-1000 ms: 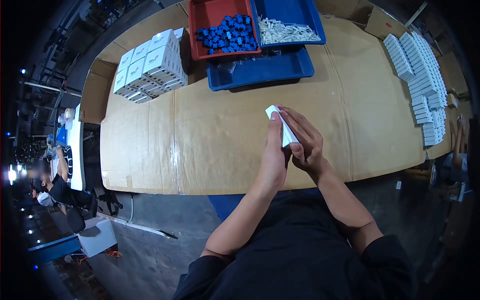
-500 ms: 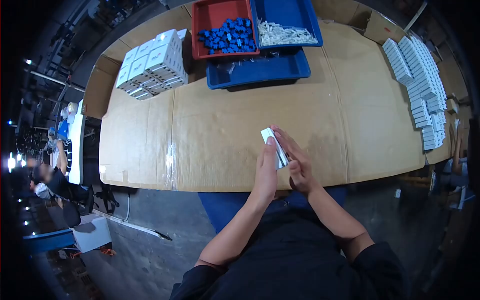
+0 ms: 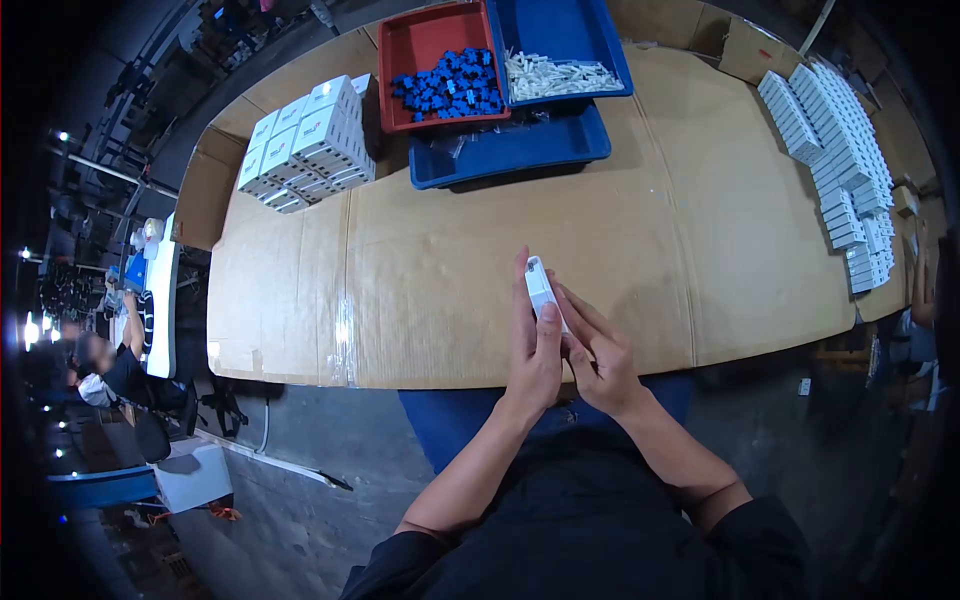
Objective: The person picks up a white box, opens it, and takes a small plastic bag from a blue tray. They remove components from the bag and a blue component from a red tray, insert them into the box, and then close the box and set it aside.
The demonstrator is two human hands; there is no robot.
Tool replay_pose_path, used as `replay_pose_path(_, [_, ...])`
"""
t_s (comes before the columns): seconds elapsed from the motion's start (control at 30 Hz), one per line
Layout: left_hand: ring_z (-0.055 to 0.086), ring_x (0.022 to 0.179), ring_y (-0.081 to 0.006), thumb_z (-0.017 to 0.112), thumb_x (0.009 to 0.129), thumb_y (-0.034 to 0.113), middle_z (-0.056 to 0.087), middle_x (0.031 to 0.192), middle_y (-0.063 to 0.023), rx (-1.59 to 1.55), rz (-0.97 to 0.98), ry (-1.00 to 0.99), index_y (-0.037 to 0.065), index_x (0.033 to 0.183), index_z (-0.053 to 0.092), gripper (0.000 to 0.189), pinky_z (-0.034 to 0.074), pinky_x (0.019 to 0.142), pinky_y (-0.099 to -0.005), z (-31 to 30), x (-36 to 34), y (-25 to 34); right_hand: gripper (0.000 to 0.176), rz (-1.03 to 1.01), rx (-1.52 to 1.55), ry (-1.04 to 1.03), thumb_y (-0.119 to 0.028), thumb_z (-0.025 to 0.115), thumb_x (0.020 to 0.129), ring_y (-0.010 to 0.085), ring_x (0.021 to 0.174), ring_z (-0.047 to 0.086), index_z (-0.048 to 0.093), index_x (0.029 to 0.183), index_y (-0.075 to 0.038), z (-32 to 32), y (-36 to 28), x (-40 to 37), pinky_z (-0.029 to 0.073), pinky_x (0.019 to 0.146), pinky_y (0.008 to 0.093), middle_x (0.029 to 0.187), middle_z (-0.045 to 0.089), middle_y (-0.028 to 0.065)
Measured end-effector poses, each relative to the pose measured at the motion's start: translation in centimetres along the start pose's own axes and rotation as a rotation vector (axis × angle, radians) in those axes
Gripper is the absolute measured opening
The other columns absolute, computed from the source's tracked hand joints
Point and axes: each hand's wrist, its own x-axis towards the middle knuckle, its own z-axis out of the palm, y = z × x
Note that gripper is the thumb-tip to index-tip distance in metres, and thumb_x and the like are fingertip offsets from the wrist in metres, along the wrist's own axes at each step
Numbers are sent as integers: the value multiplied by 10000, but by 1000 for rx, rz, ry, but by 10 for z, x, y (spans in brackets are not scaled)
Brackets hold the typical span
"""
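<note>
A small white rectangular piece stands tilted between my hands, above the near middle of the cardboard-covered table. My left hand is closed on it, thumb across the lower front and fingers along its left side. From the other side my right hand presses against it, with the fingers stretched along the right edge and the thumb near the bottom. A small opening shows at the top end of the piece. Its lower part and back are hidden by my hands.
A red tray with blue parts and a blue tray with white parts rest above another blue tray. Stacked white boxes stand left; rows of white blocks line the right. A person sits far left.
The white piece has been turned, so its narrow top end and opening now face me. My left thumb has slid lower on it, and the whole view has shifted slightly.
</note>
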Motion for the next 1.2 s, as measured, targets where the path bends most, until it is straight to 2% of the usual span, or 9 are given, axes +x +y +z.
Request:
replay_pose_path(0.17, [367,1497,-316,398,1122,455,255,1677,-208,17,114,-19,-44,1651,129,775,312,1222,-435,1,-2,-3,475,-122,-139,32,-86,559,1017,420,1311,623,549,1460,86,-3,-5,2,542,1056,425,1496,557,278])
replay_pose_path(0.27, [404,1429,-257,348,1082,648,306,1623,-164,83,89,-8,-38,1638,179,899,326,1201,-411,4,0,4,473,-159,-146,53,-81,551,1018,430,1293,634,548,1460,87,-3,-7,5,554,1040,430,1485,566,282])
replay_pose_path(0.37, [418,1412,-266,346,1063,687,320,1603,-166,106,101,23,-43,1634,181,941,331,1194,-418,6,0,3,466,-159,-134,52,-90,536,1027,431,1300,631,550,1456,90,0,-3,4,560,1031,432,1488,562,287])
replay_pose_path(0.47, [364,1501,-354,391,1108,514,253,1670,-240,107,139,-4,-66,1642,121,833,289,1233,-454,-1,-4,-10,460,-141,-102,51,-117,512,1044,430,1307,626,553,1451,94,2,6,-2,563,1026,431,1490,557,293])
replay_pose_path(0.67, [395,1466,-341,429,1094,512,327,1604,-258,51,60,-5,-58,1645,124,849,300,1217,-459,-6,-8,1,449,-59,48,7,-184,495,1087,404,1345,604,566,1460,56,4,5,-3,536,1061,428,1508,549,274])
replay_pose_path(0.77, [392,1466,-345,475,1064,493,349,1583,-268,34,105,44,-51,1648,127,871,288,1219,-469,-13,-2,-4,447,51,164,-28,-221,509,1104,338,1358,592,567,1477,19,6,0,5,498,1094,391,1531,538,229])
replay_pose_path(0.9, [374,1477,-364,549,971,520,350,1587,-281,147,270,53,-46,1646,144,970,258,1227,-499,-22,0,-9,466,417,444,100,-239,535,1113,218,1249,610,516,1507,10,10,-9,10,483,1039,327,1427,597,153])
replay_pose_path(1.0, [376,1473,-368,555,953,559,344,1589,-290,126,332,5,-45,1644,142,1007,263,1224,-490,-16,-2,-10,486,604,756,-59,-254,557,1109,187,1220,613,499,1512,11,1,-21,17,487,1035,323,1368,621,123])
replay_pose_path(1.2, [429,1426,-361,476,915,739,401,1540,-282,89,313,82,-35,1608,213,1072,344,1177,-496,-18,0,-10,702,633,753,-4,-187,764,982,233,1237,601,406,1544,37,12,-31,19,559,993,368,1320,610,167])
